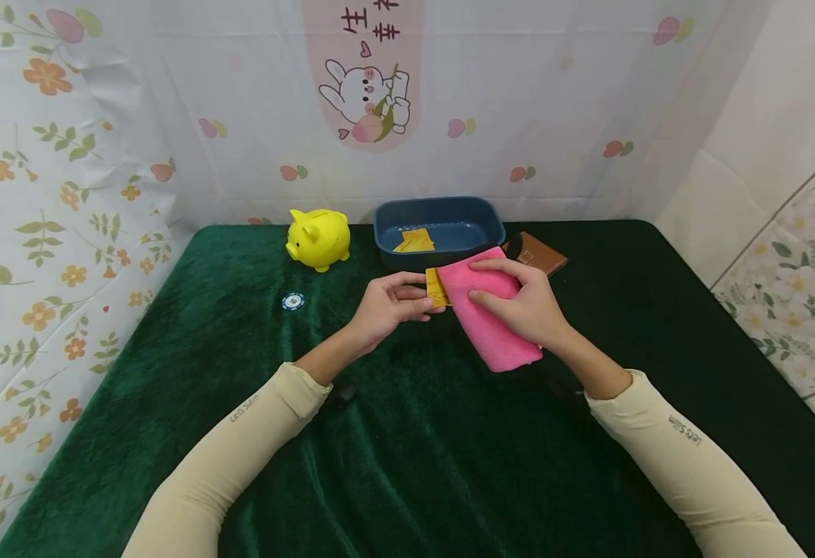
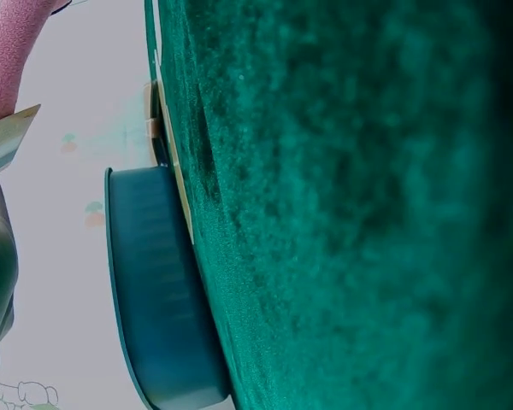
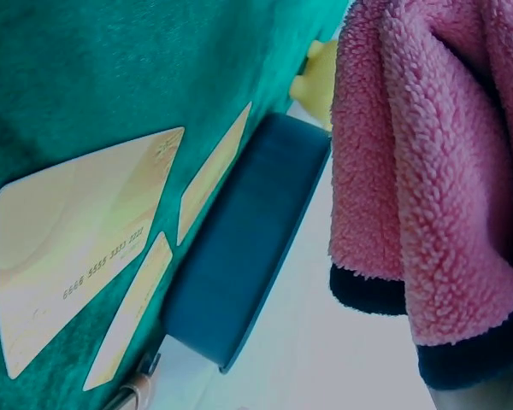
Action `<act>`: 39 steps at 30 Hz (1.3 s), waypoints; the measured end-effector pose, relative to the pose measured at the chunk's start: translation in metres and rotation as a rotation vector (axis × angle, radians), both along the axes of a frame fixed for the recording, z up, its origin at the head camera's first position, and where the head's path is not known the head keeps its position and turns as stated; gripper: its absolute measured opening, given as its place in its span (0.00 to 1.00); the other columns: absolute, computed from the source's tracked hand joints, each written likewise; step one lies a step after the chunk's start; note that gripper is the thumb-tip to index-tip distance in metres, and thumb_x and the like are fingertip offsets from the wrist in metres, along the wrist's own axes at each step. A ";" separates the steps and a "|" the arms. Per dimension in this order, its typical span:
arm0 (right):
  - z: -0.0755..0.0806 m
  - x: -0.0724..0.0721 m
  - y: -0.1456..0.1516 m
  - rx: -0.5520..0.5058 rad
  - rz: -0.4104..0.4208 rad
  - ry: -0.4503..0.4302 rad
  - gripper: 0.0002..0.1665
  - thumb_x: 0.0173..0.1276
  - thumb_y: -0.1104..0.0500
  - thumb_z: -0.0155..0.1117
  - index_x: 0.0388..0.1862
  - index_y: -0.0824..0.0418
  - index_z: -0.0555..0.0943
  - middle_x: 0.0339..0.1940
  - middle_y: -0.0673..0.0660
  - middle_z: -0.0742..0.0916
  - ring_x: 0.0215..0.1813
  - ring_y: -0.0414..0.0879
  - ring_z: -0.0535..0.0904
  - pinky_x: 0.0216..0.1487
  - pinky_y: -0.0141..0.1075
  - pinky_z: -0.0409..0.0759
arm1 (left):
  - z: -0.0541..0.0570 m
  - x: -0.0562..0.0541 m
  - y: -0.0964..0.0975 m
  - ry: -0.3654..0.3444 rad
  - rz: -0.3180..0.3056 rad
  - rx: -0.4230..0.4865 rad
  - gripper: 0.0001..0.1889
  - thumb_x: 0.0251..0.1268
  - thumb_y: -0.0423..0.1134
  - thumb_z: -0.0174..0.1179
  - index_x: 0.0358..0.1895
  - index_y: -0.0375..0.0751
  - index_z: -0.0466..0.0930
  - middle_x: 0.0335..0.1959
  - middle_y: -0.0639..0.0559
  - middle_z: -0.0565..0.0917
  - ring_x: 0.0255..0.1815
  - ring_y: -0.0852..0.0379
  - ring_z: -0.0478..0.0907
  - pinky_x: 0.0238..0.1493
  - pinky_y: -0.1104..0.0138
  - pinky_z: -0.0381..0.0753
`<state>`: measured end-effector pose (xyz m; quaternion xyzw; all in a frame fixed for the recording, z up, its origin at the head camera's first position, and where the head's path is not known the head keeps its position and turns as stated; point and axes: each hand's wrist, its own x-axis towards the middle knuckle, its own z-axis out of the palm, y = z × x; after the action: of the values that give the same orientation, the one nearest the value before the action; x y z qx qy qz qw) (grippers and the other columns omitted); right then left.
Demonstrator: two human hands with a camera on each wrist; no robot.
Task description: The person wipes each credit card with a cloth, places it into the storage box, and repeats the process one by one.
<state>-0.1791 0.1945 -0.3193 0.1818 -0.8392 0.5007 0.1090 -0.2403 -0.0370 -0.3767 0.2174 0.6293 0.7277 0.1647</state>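
Observation:
My left hand (image 1: 397,308) pinches a gold card (image 1: 437,288) by its near side, above the green cloth. The card's far end goes under a folded pink fleece cloth (image 1: 494,329) with dark trim, which my right hand (image 1: 522,306) grips with its fingers spread over the top. In the left wrist view, a corner of the card (image 2: 15,137) sticks out between hand and cloth. Several more gold cards lie on the table in the right wrist view, the nearest card (image 3: 85,248) showing printed numbers; in the head view they are mostly hidden.
Behind the hands stands a dark blue tub (image 1: 397,256) with gold cards (image 1: 416,240) inside. A brown leather wallet (image 1: 547,254) lies to its right. Left of it are a yellow piggy bank (image 1: 320,239) and a poker chip (image 1: 293,301). Green velvet (image 1: 407,465) covers the table.

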 end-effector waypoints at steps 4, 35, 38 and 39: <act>0.001 0.001 -0.003 -0.003 0.011 0.014 0.21 0.64 0.70 0.68 0.56 0.70 0.80 0.47 0.66 0.82 0.34 0.49 0.78 0.31 0.31 0.80 | -0.002 0.000 0.001 0.016 -0.004 0.003 0.19 0.68 0.24 0.58 0.62 0.27 0.73 0.51 0.31 0.84 0.43 0.52 0.88 0.45 0.59 0.86; -0.028 -0.003 0.024 0.005 0.009 0.074 0.23 0.61 0.66 0.73 0.57 0.59 0.83 0.44 0.59 0.83 0.32 0.46 0.79 0.28 0.32 0.81 | 0.003 0.002 0.004 0.119 0.049 0.069 0.18 0.68 0.22 0.56 0.60 0.24 0.74 0.47 0.34 0.85 0.39 0.54 0.88 0.41 0.65 0.86; -0.025 -0.001 0.028 -0.003 -0.016 0.063 0.22 0.62 0.66 0.73 0.56 0.58 0.83 0.45 0.59 0.83 0.33 0.47 0.79 0.28 0.33 0.81 | 0.003 0.002 0.004 0.129 0.039 0.068 0.17 0.68 0.21 0.56 0.59 0.22 0.73 0.47 0.33 0.84 0.39 0.56 0.87 0.39 0.66 0.86; -0.024 -0.001 0.030 -0.005 -0.022 0.059 0.22 0.62 0.65 0.72 0.57 0.59 0.83 0.45 0.59 0.83 0.33 0.47 0.79 0.29 0.33 0.81 | 0.003 0.002 0.004 0.130 0.035 0.070 0.17 0.68 0.21 0.56 0.59 0.22 0.72 0.48 0.32 0.84 0.39 0.56 0.87 0.39 0.66 0.86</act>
<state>-0.1801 0.2244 -0.3435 0.1871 -0.8363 0.4961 0.1394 -0.2383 -0.0325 -0.3739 0.2586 0.6166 0.7364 0.1030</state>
